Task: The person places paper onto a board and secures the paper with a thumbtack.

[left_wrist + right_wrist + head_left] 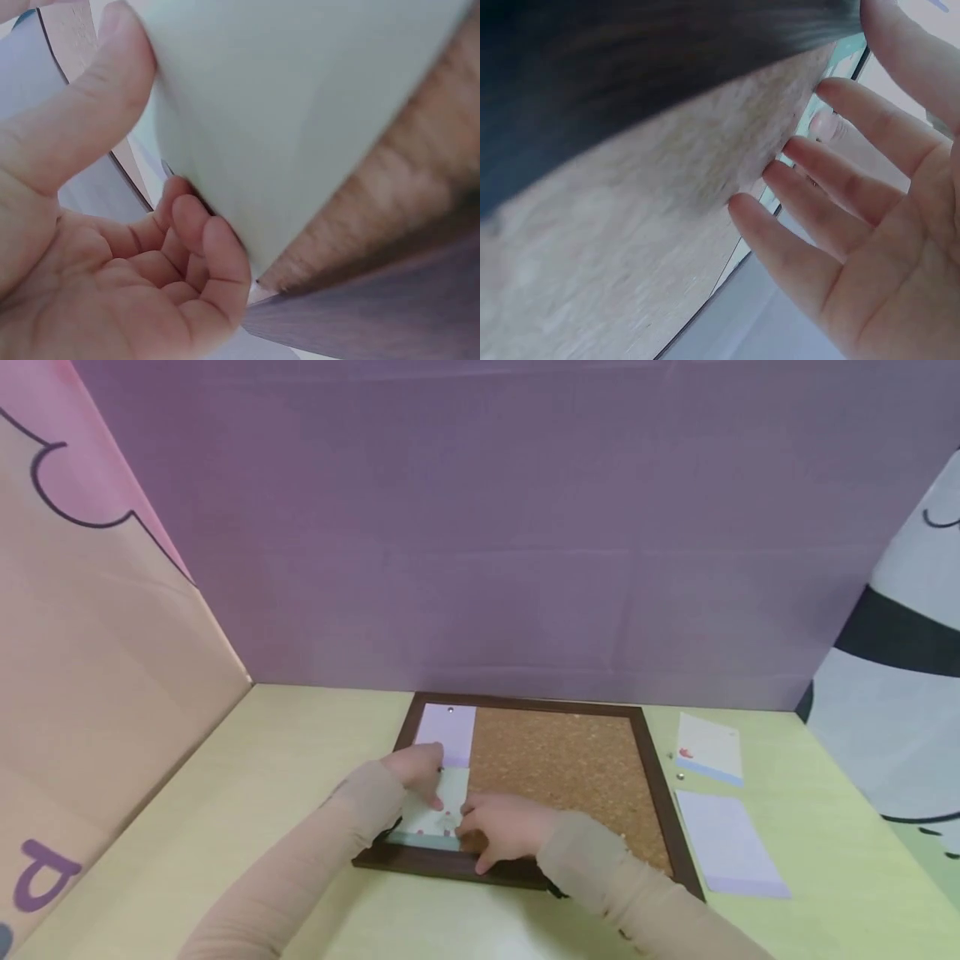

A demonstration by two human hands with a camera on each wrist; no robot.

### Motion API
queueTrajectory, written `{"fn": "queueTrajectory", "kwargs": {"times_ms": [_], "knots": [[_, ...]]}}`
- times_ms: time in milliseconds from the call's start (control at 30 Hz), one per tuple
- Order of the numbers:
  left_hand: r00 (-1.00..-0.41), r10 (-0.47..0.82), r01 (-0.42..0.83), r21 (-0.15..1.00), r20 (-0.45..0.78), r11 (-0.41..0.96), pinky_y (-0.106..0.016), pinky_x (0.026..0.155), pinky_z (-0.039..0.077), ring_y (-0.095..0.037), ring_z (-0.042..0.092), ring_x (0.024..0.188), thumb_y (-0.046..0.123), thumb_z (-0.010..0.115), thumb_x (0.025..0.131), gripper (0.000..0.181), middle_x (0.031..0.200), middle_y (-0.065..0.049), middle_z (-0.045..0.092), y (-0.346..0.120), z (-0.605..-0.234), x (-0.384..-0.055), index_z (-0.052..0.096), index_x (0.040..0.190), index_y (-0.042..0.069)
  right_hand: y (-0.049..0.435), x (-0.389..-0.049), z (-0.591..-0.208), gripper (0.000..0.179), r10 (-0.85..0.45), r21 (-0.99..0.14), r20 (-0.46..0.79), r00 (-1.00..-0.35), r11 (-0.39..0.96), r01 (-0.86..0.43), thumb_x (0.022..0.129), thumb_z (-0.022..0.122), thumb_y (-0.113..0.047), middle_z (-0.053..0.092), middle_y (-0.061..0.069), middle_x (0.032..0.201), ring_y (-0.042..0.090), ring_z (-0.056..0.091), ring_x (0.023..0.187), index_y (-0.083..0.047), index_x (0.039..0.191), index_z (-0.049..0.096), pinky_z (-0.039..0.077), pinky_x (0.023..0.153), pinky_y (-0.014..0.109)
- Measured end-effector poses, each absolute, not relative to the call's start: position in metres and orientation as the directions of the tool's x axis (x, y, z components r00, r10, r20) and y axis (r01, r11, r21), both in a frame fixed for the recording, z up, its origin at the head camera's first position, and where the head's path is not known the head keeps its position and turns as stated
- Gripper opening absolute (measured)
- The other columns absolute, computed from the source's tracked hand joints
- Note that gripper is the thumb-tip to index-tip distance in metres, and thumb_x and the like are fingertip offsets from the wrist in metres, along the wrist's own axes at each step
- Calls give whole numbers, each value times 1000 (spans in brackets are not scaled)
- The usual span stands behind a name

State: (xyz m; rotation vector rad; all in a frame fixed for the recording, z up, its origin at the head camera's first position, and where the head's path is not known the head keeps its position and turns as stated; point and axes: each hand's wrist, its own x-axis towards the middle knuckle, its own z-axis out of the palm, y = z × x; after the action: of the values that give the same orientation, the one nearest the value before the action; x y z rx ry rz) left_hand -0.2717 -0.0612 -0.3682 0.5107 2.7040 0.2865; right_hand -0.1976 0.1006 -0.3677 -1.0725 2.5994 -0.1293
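A pale green note card [452, 793] with a teal lower band and small red figures lies on the cork board [562, 760], along its left side. My left hand [420, 768] reaches over the card; in the left wrist view the thumb [124, 67] rests at one edge and the loosely bent fingers [225, 255] touch another. My right hand [510, 828] is at the card's lower right corner, its fingertips [742, 206] spread along the card's edge and the thumb by the frame. Above this card sits a lilac card [447, 733] with a pin [451, 710] at its top.
A dark wooden frame [678, 852] borders the board. To its right on the pale table [300, 727] lie a cream card [708, 747] with a blue band, another lilac card [731, 843], and a small metal pin [680, 776]. A purple cloth wall [525, 527] rises behind.
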Motion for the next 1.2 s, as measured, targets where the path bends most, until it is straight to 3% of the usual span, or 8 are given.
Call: {"fn": "queueTrajectory", "kwargs": {"times_ms": [233, 533, 800, 900, 1000, 1100, 1200], "knots": [[-875, 396, 324, 271, -279, 906, -45, 94, 48, -34, 57, 100, 18, 89, 60, 65, 99, -19, 58, -61, -371, -265, 49, 107, -5, 121, -196, -363, 53, -708, -292, -279, -649, 706, -645, 78, 77, -27, 49, 8, 140, 24, 47, 128, -10, 125, 61, 38, 108, 35], [-889, 419, 363, 272, -186, 891, -52, 92, 45, -41, 47, 106, 16, 89, 59, 65, 105, -22, 51, -61, -374, -259, 52, 109, -2, 158, -195, -356, 50, -665, -385, -305, -682, 741, -550, 82, 71, -31, 51, 14, 138, 32, 47, 127, -7, 125, 60, 36, 108, 46], [-870, 461, 420, 226, -175, 879, -51, 102, 39, -44, 44, 119, 17, 88, 60, 82, 127, -25, 52, -66, -373, -258, 52, 132, 3, 186, -194, -354, 51, -665, -470, -282, -692, 724, -504, 83, 69, -33, 51, 19, 136, 38, 46, 127, -5, 124, 60, 35, 106, 52], [-866, 470, 446, 157, -174, 881, -48, 101, 42, -41, 50, 116, 21, 90, 58, 80, 121, -22, 58, -64, -370, -256, 56, 127, 3, 194, -192, -351, 50, -669, -483, -276, -690, 717, -503, 84, 68, -35, 54, 15, 134, 34, 49, 124, -6, 124, 60, 38, 104, 50], [-866, 466, 459, 81, -179, 885, -44, 96, 47, -35, 58, 104, 22, 92, 55, 66, 105, -16, 66, -59, -367, -253, 62, 109, 2, 201, -190, -348, 49, -683, -501, -265, -680, 701, -509, 85, 67, -36, 56, 12, 130, 33, 51, 121, -8, 124, 60, 40, 103, 49], [-876, 442, 446, 24, -194, 895, -39, 92, 50, -31, 62, 97, 24, 92, 53, 54, 93, -12, 68, -53, -364, -251, 62, 92, 3, 209, -189, -345, 51, -668, -544, -279, -690, 702, -459, 85, 67, -36, 55, 13, 133, 35, 48, 124, -8, 127, 59, 37, 104, 53], [-882, 421, 428, 12, -211, 904, -37, 92, 50, -30, 62, 96, 25, 93, 53, 53, 90, -12, 66, -48, -363, -248, 60, 88, 3, 222, -191, -341, 53, -636, -563, -289, -715, 717, -410, 85, 67, -37, 56, 13, 132, 37, 49, 124, -7, 128, 57, 38, 103, 55]]}}
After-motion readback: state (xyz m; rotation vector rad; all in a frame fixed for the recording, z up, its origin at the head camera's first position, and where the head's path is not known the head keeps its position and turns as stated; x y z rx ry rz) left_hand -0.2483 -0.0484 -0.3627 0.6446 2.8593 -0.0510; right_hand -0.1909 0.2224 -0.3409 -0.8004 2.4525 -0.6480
